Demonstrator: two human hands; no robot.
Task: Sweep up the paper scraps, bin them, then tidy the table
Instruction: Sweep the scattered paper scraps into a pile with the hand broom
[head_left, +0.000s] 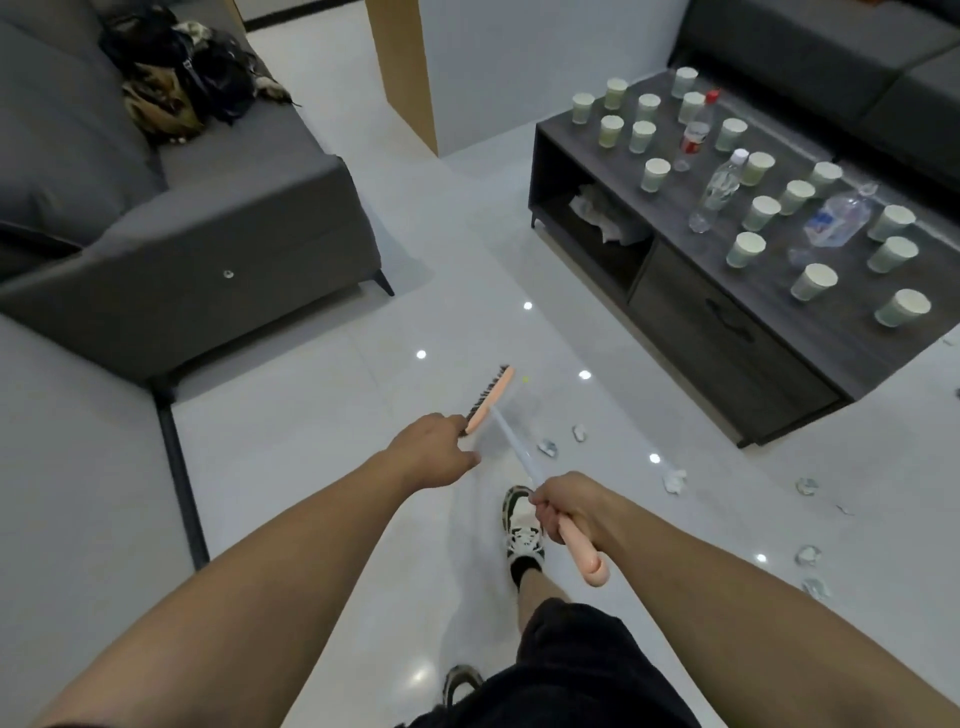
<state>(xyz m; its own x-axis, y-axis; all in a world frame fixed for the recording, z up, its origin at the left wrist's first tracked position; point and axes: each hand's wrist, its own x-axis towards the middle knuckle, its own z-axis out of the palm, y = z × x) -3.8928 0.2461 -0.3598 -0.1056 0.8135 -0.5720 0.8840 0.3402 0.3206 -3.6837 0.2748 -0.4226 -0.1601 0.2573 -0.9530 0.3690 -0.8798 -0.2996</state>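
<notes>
Floor (311, 441) tiles look glossy, so scraps should slide easily. Broom (511, 441) seems light and stiff; the right hand (569, 506) has its fingers clamped around the peach grip, while the left hand (431, 447) touches the brush head, fingers loosely curled. Paper scraps (674, 480), crumpled and featherlight, lie scattered beside the dark surface (727, 332).

white tiled floor (311, 467), paper scraps (674, 480)

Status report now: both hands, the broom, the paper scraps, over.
Right hand shut on broom handle; left hand at its head. Paper scraps unswept on floor, right side. Coffee table close beside them.
</notes>
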